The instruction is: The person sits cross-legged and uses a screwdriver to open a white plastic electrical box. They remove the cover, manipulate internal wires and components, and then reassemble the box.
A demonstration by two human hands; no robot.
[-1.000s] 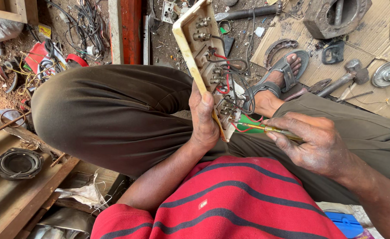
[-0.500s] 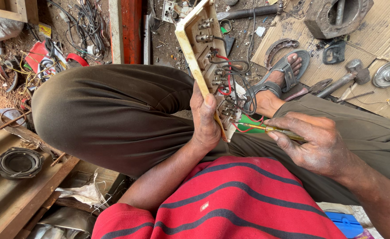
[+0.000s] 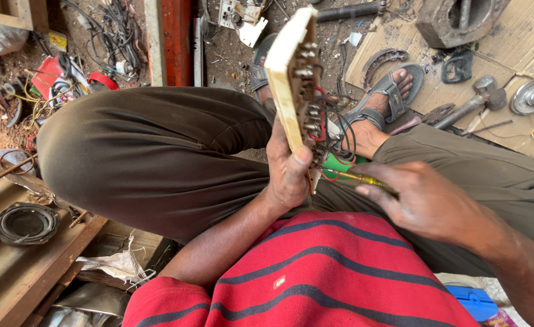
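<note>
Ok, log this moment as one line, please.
left hand: grips cream switch board upright | right hand: holds screwdriver toward wiring | seated, hammer on ground

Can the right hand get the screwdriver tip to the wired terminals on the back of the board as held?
Probably yes: left hand holds the board edge-on, terminals facing the right hand; only loose wires lie between the screwdriver and them.

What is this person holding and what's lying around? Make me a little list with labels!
Left hand: the left hand grips the lower end of a cream rectangular switch board, its back with red and black wires turned to the right.
Right hand: the right hand holds a thin yellow-handled screwdriver, tip toward the wires.
Clothes: red shirt with dark stripes, brown trousers, grey sandals.
Ground nearby: grey metal hammer, flat brown cardboard, round black speaker ring.
</note>
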